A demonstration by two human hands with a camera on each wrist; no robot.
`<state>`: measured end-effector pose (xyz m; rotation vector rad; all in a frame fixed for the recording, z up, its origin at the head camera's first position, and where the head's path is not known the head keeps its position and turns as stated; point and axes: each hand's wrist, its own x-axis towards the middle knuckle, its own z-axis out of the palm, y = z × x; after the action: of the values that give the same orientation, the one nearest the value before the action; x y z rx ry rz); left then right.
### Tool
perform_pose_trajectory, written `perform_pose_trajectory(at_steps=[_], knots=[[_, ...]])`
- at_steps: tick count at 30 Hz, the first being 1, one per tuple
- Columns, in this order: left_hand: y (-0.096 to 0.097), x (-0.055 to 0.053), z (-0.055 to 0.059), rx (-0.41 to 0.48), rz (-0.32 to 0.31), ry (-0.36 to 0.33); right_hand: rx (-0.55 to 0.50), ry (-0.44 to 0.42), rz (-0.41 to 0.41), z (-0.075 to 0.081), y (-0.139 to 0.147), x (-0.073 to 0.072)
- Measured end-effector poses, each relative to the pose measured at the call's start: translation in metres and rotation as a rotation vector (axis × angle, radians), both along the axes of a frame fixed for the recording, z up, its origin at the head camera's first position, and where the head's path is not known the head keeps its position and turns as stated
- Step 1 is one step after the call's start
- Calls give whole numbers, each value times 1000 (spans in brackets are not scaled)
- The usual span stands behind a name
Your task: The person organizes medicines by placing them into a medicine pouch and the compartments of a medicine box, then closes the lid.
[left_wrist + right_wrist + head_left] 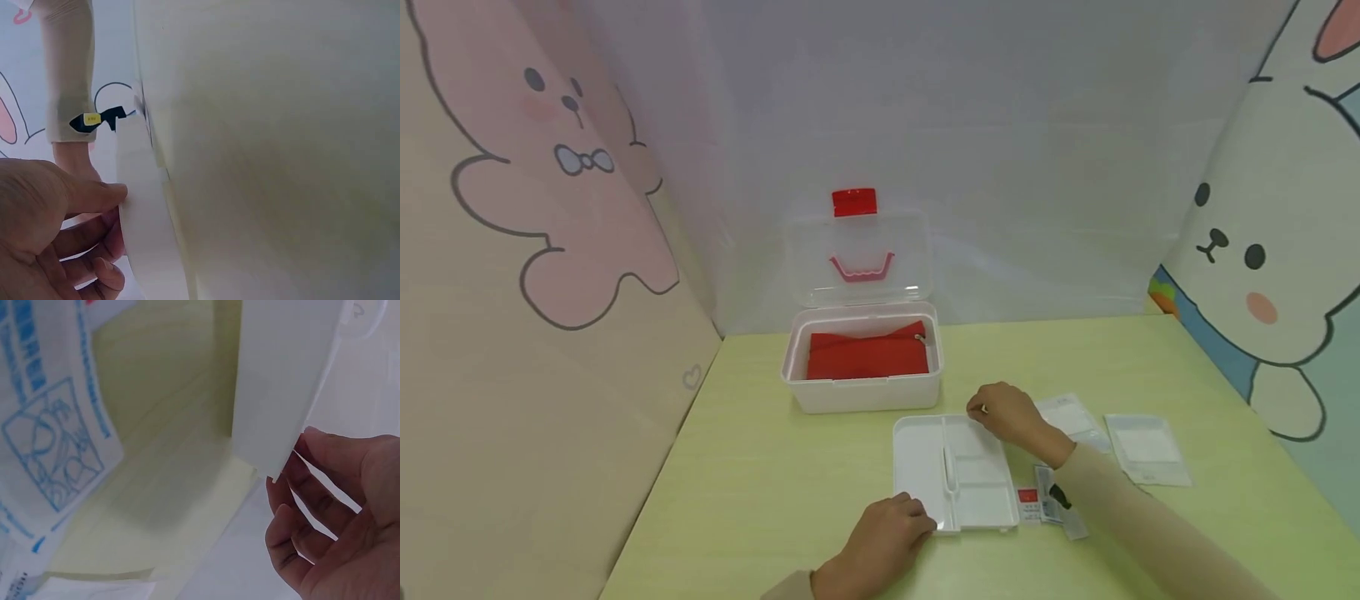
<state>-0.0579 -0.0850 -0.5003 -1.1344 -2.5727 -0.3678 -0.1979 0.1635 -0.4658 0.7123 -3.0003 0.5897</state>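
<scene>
A white divided tray (917,454) with a raised handle in its middle lies on the table in front of the box. My left hand (886,535) grips its near edge at the left; in the left wrist view, thumb and fingers pinch the tray wall (147,219). At the far right corner my right hand (1009,414) holds the tray; the right wrist view has the thumb at the rim and fingertips around the corner of the white wall (275,387). The tray's compartments show nothing in them.
Behind the tray stands a white box (868,392), its clear lid (812,258) raised, with a red zippered pouch (868,357) inside. Flat packets (1148,448) lie to the right, one partly under my right arm. Small sachets (1028,505) sit beside the tray's right edge.
</scene>
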Motion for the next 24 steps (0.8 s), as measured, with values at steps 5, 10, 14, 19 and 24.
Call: perform_pose_trajectory(at_steps=[5, 10, 14, 19, 24], knots=[[-2, -1, -3, 9, 2, 22, -23, 4, 15, -5, -1, -1], [-10, -4, -2, 17, 42, -31, -10, 8, 15, -5, 0, 1], [-18, -8, 2, 40, 82, -159, 3, 13, 5, -6, 5, 5], [-24, -12, 3, 113, 124, -281, 10, 8, -13, -6, 13, 14], [-27, -20, 0, 172, 221, -310, 8, 6, -11, -4, 17, 24]])
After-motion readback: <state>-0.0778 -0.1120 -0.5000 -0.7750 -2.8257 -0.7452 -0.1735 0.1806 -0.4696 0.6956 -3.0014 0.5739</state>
